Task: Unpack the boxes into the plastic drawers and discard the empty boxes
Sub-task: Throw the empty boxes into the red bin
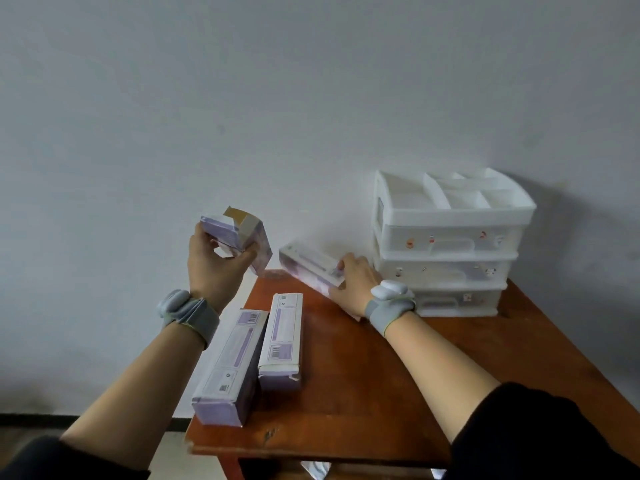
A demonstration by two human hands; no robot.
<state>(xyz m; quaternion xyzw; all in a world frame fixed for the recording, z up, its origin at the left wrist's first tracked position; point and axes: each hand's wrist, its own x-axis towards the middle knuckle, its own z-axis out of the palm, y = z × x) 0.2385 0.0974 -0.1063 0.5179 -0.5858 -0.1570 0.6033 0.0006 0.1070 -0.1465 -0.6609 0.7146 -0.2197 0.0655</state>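
My left hand [216, 263] is raised left of the table and grips a purple-and-white box [242, 237] whose top flaps stand open. My right hand [353, 284] holds the near end of a long white-and-purple box [306, 266], tilted just above the table's far edge. Two more long purple boxes lie side by side on the table's left part, one nearer [230, 368] and one further right [282, 339]. The white plastic drawer unit [446, 244] stands at the back right. Its three drawers are closed, and on top sits an open divided tray.
The brown wooden table [363, 382] stands against a pale wall. Its left edge runs just beside the lying boxes, and its front edge is near me. Something white shows under the table front [317, 469]. Grey bands with white pods are on both wrists.
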